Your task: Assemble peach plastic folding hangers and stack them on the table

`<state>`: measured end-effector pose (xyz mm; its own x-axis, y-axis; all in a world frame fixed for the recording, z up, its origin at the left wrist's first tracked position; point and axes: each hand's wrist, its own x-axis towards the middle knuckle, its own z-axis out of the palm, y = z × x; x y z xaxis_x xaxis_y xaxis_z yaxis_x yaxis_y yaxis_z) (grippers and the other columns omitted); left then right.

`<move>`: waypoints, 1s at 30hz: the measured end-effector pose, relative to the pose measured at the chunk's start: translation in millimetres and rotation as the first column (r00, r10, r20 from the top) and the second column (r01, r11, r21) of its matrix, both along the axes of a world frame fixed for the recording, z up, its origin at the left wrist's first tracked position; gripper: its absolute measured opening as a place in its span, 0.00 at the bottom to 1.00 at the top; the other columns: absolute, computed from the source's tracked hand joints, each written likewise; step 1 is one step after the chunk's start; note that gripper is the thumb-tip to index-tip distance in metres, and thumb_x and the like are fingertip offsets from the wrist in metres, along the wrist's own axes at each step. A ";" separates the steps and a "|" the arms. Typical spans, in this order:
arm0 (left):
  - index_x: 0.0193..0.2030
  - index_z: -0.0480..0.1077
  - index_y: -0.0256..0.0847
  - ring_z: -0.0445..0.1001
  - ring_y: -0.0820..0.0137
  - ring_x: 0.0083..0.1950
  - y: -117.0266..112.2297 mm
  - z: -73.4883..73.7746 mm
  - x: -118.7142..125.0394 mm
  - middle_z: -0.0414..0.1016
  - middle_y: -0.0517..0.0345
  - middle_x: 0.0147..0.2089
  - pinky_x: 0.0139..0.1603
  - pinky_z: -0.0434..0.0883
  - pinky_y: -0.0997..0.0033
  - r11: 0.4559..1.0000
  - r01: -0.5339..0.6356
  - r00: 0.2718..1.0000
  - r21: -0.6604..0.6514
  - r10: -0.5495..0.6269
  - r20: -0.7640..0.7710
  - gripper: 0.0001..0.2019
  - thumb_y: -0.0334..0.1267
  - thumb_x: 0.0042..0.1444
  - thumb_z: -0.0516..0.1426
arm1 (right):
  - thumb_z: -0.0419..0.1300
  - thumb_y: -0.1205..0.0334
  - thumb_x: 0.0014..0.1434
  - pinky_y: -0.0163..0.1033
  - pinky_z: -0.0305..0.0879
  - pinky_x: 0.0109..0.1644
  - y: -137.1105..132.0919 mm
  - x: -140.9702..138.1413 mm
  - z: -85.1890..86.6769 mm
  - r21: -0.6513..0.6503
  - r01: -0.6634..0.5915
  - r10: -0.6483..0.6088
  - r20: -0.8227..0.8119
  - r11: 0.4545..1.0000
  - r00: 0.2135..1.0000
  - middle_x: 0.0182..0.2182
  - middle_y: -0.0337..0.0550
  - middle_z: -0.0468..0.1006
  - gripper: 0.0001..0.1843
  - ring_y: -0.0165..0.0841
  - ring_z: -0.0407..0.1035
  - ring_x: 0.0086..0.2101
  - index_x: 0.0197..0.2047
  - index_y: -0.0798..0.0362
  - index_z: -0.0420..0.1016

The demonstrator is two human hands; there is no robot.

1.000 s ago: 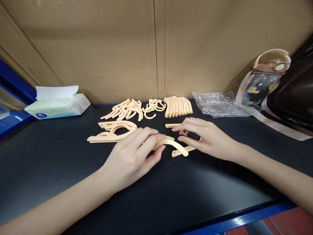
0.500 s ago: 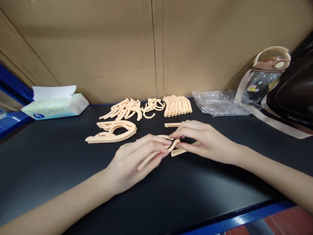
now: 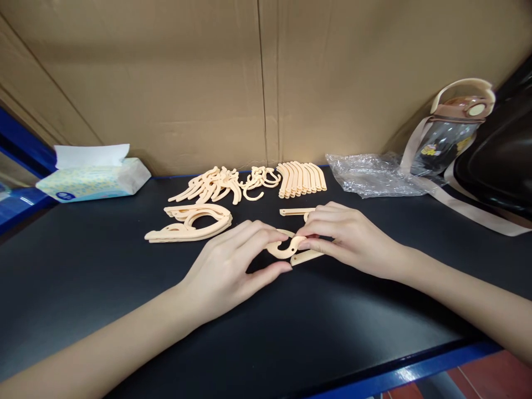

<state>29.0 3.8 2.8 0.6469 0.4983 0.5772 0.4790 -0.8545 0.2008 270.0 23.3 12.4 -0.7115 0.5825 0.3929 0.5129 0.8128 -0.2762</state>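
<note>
A beige plastic hanger hook (image 3: 283,252) with a small hole lies between my hands, its curved end toward the left. My right hand (image 3: 347,238) pinches its other end between thumb and fingers. My left hand (image 3: 230,266) has its thumb apart from its fingers. The left fingertips overlap the hook's curve; whether they press on it I cannot tell. Under and behind my right hand lie a lower hanger arm (image 3: 305,257) and an upper hanger bar (image 3: 296,211), both partly covered. Left of them are stacked folded hangers (image 3: 187,235).
Along the back lie a pile of hanger arms (image 3: 208,185), several loose hooks (image 3: 261,178) and a row of curved arms (image 3: 301,180). A tissue pack (image 3: 95,180) stands left. Right are a clear plastic bag (image 3: 366,174) and a strapped bottle (image 3: 443,138). Cardboard (image 3: 187,83) backs the black table (image 3: 249,343).
My left thumb has come away from its fingers, and the hook has turned to show its flat, curved face. My right hand has shifted slightly right, still pinching it.
</note>
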 end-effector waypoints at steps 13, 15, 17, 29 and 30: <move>0.47 0.66 0.39 0.69 0.69 0.36 -3.2 -3.6 1.9 0.70 0.58 0.38 0.35 0.64 0.72 0.998 -0.060 0.984 0.025 0.063 -0.165 0.07 0.33 0.65 0.51 | 0.63 0.49 0.61 0.36 0.62 0.39 -2.8 5.5 6.8 -0.063 -0.031 0.039 0.127 0.998 0.991 0.35 0.41 0.76 0.15 0.33 0.71 0.36 0.41 0.53 0.77; 0.42 0.64 0.40 0.68 0.70 0.32 -3.2 -4.7 0.7 0.69 0.61 0.35 0.31 0.62 0.72 0.998 -0.069 0.982 -0.013 0.066 -0.177 0.05 0.33 0.64 0.49 | 0.63 0.50 0.61 0.36 0.63 0.39 -3.6 7.8 9.3 -0.091 -0.022 0.040 0.195 0.996 0.980 0.36 0.40 0.76 0.14 0.34 0.72 0.38 0.41 0.53 0.77; 0.37 0.61 0.42 0.64 0.71 0.27 -3.5 -5.6 -0.4 0.67 0.63 0.31 0.28 0.59 0.72 0.996 -0.067 0.978 -0.055 0.054 -0.202 0.06 0.34 0.63 0.46 | 0.62 0.53 0.62 0.36 0.64 0.41 -4.4 8.4 10.8 -0.131 -0.025 0.055 0.225 0.991 0.973 0.37 0.39 0.75 0.10 0.34 0.71 0.41 0.41 0.52 0.77; 0.33 0.60 0.43 0.63 0.72 0.25 -2.0 -8.3 1.0 0.65 0.66 0.28 0.28 0.56 0.72 0.982 -0.108 0.965 -0.154 0.066 -0.255 0.06 0.35 0.62 0.47 | 0.52 0.65 0.69 0.37 0.62 0.38 -4.2 2.5 6.8 -0.127 -0.049 0.072 0.184 0.991 0.980 0.34 0.40 0.71 0.08 0.31 0.66 0.34 0.40 0.55 0.70; 0.34 0.60 0.43 0.64 0.72 0.26 -1.9 -8.2 0.9 0.66 0.66 0.29 0.29 0.57 0.72 0.981 -0.110 0.966 -0.159 0.068 -0.250 0.06 0.35 0.62 0.47 | 0.51 0.65 0.69 0.37 0.62 0.38 -4.7 2.1 6.2 -0.093 -0.052 0.069 0.191 0.994 0.979 0.34 0.41 0.70 0.08 0.32 0.66 0.34 0.40 0.55 0.70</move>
